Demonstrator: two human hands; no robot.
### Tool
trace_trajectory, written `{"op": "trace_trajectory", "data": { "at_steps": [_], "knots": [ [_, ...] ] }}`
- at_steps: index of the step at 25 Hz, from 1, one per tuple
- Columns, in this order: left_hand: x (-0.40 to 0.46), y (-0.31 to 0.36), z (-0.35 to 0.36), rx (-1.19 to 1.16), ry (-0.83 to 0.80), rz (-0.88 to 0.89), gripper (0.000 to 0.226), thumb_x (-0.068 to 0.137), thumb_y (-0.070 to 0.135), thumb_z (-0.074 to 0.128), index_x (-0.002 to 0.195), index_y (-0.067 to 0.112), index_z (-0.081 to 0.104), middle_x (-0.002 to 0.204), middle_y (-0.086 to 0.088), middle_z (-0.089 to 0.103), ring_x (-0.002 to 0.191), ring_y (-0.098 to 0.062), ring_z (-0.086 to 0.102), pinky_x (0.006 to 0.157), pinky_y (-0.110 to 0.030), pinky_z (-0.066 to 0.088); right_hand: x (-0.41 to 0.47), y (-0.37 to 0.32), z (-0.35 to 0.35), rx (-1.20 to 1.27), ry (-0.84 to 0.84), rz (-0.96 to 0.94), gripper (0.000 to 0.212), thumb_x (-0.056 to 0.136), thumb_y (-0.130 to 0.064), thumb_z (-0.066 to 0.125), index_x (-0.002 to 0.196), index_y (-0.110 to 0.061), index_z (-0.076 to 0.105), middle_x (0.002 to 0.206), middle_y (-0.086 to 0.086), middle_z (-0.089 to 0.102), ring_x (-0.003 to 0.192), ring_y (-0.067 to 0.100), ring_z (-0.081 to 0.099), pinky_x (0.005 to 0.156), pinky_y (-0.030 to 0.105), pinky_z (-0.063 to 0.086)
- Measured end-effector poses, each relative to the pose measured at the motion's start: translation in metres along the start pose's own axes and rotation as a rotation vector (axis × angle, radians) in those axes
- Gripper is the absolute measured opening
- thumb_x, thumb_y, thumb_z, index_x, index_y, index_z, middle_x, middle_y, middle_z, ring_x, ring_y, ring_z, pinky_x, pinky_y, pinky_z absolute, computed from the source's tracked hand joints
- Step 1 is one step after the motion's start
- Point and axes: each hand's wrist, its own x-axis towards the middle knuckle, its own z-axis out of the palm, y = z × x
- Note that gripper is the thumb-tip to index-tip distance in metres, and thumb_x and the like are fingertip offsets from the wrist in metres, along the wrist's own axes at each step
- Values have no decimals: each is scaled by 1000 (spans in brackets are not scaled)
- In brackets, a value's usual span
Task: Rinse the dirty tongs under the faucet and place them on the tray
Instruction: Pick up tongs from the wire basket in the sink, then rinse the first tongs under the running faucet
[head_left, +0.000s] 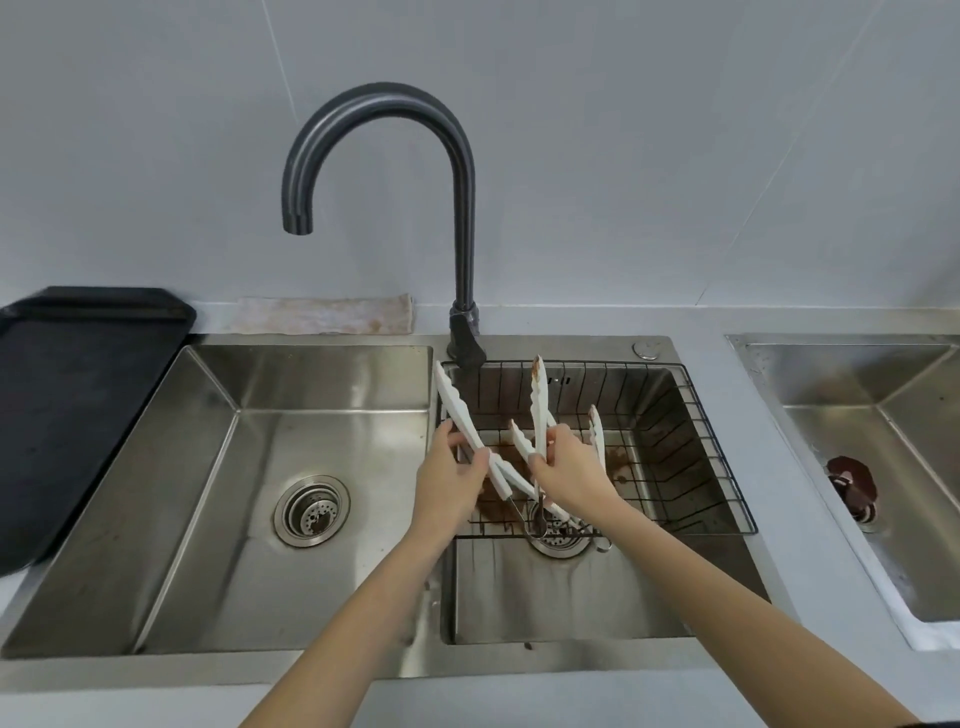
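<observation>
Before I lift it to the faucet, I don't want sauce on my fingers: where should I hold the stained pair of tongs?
Grip the stained tongs low on the white arms, where the right hand already pinches them, coming from the right. The brown smear sits at the raised tip, so that stretch looks clean.

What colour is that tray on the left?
The tray is black, seen in the head view.

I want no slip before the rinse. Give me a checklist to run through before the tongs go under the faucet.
1. Left hand grips white tongs: ok.
2. Right hand grips a second pair: ok.
3. Water running from faucet: not ok, no stream.
4. Spout over the left basin, tongs over the wire basket: not ok.
5. Black tray ready on the left: ok.
6. Sauce on the tips: not ok.
</observation>
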Motion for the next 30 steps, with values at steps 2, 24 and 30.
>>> {"op": "trace_trajectory", "data": {
  "at_steps": [2,24,30],
  "knots": [
    [-4,-2,-16,-27,9,-9,50,91,17,54,138,13,36,114,0,55,79,-16,60,74,-31,54,-7,-13,10,34,3,-15,30,94,-16,46,121,-3,43,81,4,57,66,17,58,56,24,48],
    [37,-55,-207,-249,-64,-255,26,90,2,49,109,18,46,105,-13,59,75,-16,67,53,-26,59,-2,-149,124,289,-50,12,28,96,-23,45,118,-7,53,91,2,63,72,9,61,53,15,49],
    [49,-53,-206,-285,-65,-256,26,90,1,49,86,27,49,101,-11,59,76,-18,66,66,-35,57,36,-133,73,258,228,74,27,94,-18,50,117,-7,57,97,7,63,85,16,58,79,31,52]
  ]
}}
